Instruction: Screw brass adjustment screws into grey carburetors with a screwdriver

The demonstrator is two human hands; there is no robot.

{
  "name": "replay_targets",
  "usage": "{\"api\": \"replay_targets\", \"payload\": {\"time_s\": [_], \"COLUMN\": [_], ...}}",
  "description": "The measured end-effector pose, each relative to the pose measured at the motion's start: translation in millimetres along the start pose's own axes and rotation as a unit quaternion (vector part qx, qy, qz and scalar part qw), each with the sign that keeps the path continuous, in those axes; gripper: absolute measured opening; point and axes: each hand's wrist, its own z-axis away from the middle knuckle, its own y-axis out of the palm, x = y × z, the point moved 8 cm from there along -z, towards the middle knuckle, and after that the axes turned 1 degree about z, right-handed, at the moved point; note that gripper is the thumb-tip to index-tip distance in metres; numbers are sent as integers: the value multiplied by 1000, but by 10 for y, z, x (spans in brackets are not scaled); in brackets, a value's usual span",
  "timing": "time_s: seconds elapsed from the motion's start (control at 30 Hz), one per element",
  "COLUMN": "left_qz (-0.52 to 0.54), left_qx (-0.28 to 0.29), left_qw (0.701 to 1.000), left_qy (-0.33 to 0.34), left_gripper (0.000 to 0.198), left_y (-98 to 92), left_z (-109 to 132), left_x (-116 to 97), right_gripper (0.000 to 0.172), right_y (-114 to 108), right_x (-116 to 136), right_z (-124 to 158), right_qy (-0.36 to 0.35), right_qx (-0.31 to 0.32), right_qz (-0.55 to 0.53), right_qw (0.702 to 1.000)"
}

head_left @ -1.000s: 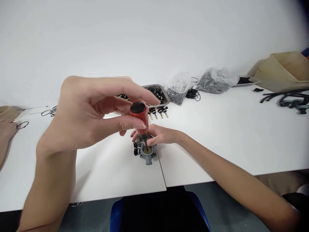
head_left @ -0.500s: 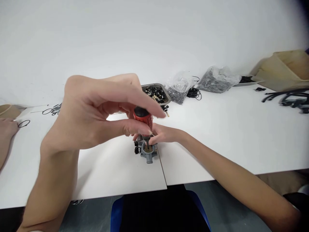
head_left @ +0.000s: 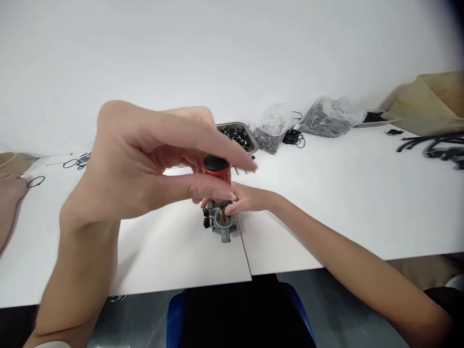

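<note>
My left hand (head_left: 145,164) is closed around a screwdriver (head_left: 217,165) with a red handle and black cap, thumb and index finger on either side of it. The screwdriver stands nearly upright. Its tip goes down into the round bore of a grey metal carburetor (head_left: 225,234), against a brass-coloured plate inside. Behind the carburetor, my right hand (head_left: 246,198) grips its far side and keeps it on the white table. Part of the right hand's fingers is hidden behind the screwdriver and the left hand.
A metal tray (head_left: 256,144) of small black and brass parts stands beyond my hands. To its right are plastic bags of small parts (head_left: 268,135), black cables (head_left: 293,138), black hoses (head_left: 435,145) and a tan bin (head_left: 416,106). Another person's hand (head_left: 12,188) rests at the left.
My left thumb and index finger have slid slightly to the right around the screwdriver handle. The screwdriver tip stays in the carburetor, and the right hand keeps its grip. The whole view has shifted slightly.
</note>
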Motion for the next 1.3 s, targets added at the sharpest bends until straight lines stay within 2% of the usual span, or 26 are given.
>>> {"api": "replay_targets", "payload": {"time_s": [0.1, 0.2, 0.3, 0.4, 0.5, 0.6, 0.77, 1.07, 1.3], "left_qz": [0, 7, -18, -15, -18, -21, -3, -9, -10], "left_qx": [-10, 9, 3, 33, 51, 41, 32, 57, 54], "left_qw": [999, 999, 999, 999, 999, 999, 999, 998, 998], "left_qy": [-31, -46, -49, -29, -2, -5, -11, -27, 21], "left_gripper": [26, 20, 16, 14, 24, 11, 15, 15, 17], "left_y": [-28, -6, -1, 66, 98, 72, 46, 56, 36], "left_z": [39, 65, 50, -4, -46, -40, 1, 20, 34], "left_x": [52, 58, 16, -75, -147, -107, 7, -10, 38], "right_gripper": [39, 38, 37, 39, 44, 44, 39, 39, 37], "right_y": [-3, 12, 17, -3, -15, -6, 3, -3, 0], "right_x": [27, 68, 88, 70, 56, 78, 102, 79, 69], "right_z": [9, 16, 11, 0, -6, -6, 1, 6, 15], "right_qy": [-1, -10, -24, -25, -13, -4, 3, 3, 4], "right_qx": [-1, 6, 7, -5, -13, -11, -15, -13, -10], "right_qz": [23, 26, 17, 23, 28, 31, 39, 44, 40], "right_qw": [1000, 1000, 1000, 999, 999, 999, 999, 999, 999]}}
